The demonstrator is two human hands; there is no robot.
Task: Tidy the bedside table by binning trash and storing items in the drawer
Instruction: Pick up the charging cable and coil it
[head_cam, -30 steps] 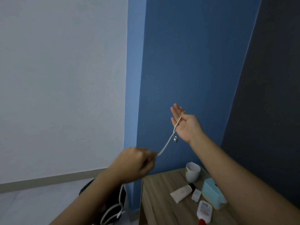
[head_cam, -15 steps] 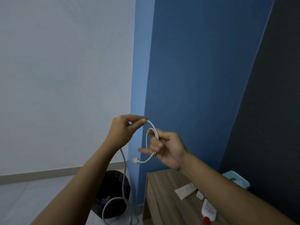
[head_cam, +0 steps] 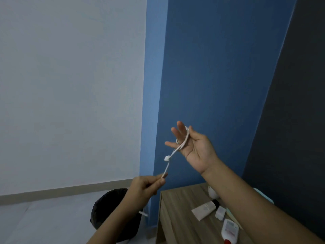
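A person's right hand (head_cam: 195, 150) was raised before a blue wall, palm toward the camera, fingers straight and spread. A white cable (head_cam: 167, 157) looped around those fingers, passing between thumb and forefinger. From there it ran taut, down and left, past its dangling white plug, to the left hand (head_cam: 146, 186), which pinched it between thumb and curled fingers. Below the right forearm stood the wooden bedside table (head_cam: 175, 217), bearing a white tube (head_cam: 204, 209) and a red-capped bottle (head_cam: 229, 229). A black bin (head_cam: 105, 208) sat on the floor just beside the table.
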